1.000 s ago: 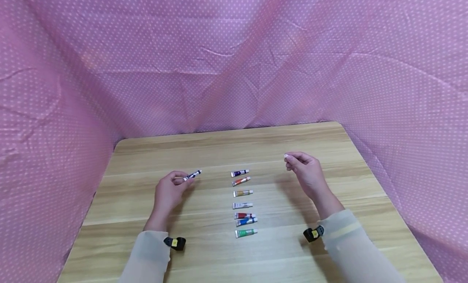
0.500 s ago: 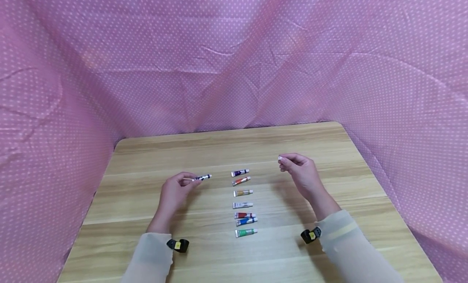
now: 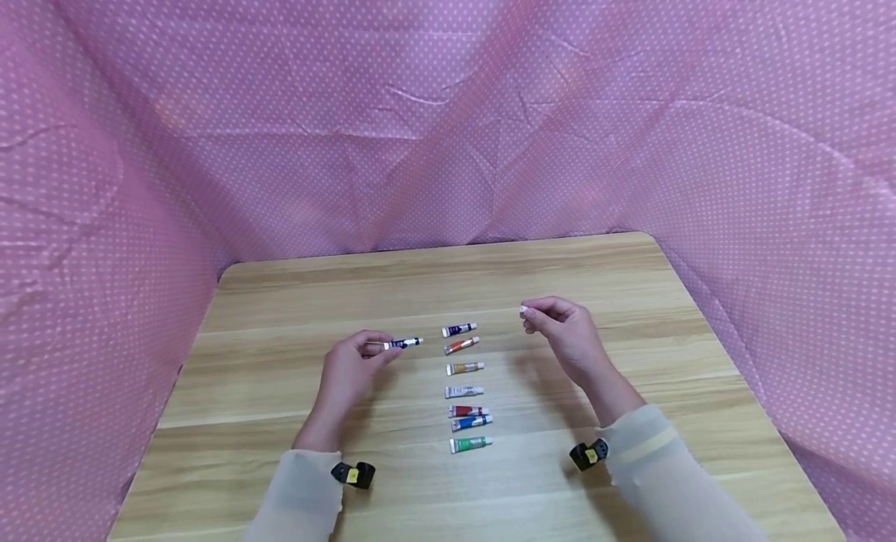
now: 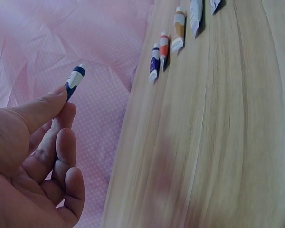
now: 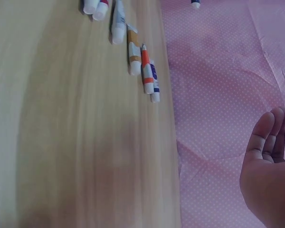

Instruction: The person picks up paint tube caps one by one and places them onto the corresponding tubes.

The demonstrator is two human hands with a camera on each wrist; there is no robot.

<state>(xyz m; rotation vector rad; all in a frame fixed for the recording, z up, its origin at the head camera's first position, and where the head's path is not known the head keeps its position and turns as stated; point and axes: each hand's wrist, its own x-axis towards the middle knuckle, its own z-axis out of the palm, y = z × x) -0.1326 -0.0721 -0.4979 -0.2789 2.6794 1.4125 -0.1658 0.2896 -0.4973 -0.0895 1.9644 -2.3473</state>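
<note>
My left hand pinches a dark blue paint tube between thumb and fingers, held above the table. Its front end points right, toward my other hand, and in the left wrist view the tube shows a narrow pale tip. Between thumb and forefinger, my right hand pinches a small white cap; most of that cap is hidden by the fingertips. A column of paint tubes lies between the hands: purple, orange, ochre, white, red, blue and green.
The wood-grain table ends at the back against a pink dotted cloth, which also hangs on both sides. Red and blue tubes lie almost against each other. A black wrist camera sits on each sleeve.
The left hand has carried the dark blue tube rightward and levelled it. My right hand has come left with the cap, so the two are closer together. The tubes on the table stay put.
</note>
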